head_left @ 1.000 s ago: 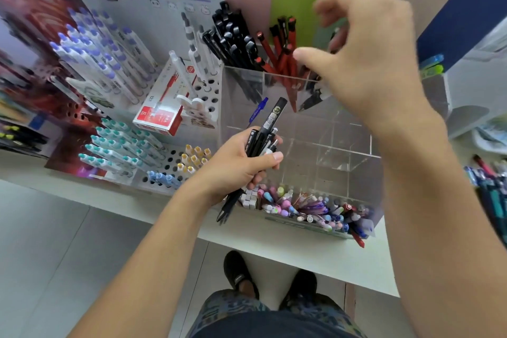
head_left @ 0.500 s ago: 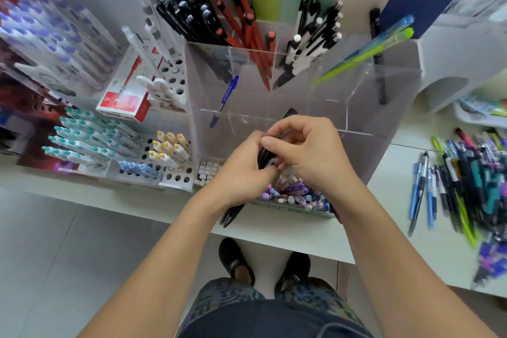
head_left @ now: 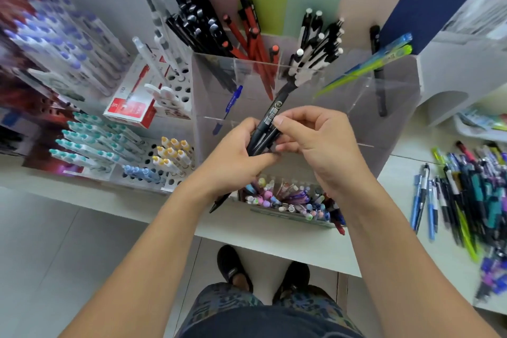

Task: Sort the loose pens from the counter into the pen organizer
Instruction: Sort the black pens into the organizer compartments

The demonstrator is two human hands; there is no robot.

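A clear acrylic pen organizer (head_left: 395,107) stands on the white counter (head_left: 288,239), its back compartments holding black, red, black-and-white and green-blue pens. In front of it my left hand (head_left: 233,156) grips a bundle of black pens (head_left: 263,132), tips pointing down-left past my wrist. My right hand (head_left: 315,140) pinches one of those black pens near its barcode label, thumb and forefinger closed on the barrel. A pile of loose pens (head_left: 466,189) lies on the counter to the right.
Display racks of white-and-teal and purple-capped pens (head_left: 90,140) fill the left side, with a red-and-white box (head_left: 129,110) behind. A low tray of pastel-capped pens (head_left: 290,197) sits under my hands. A white stand (head_left: 452,82) is at the right.
My right hand came back from the organizer's rear compartments to the bundle in my left hand and now pinches one black pen, drawn up out of the bundle.
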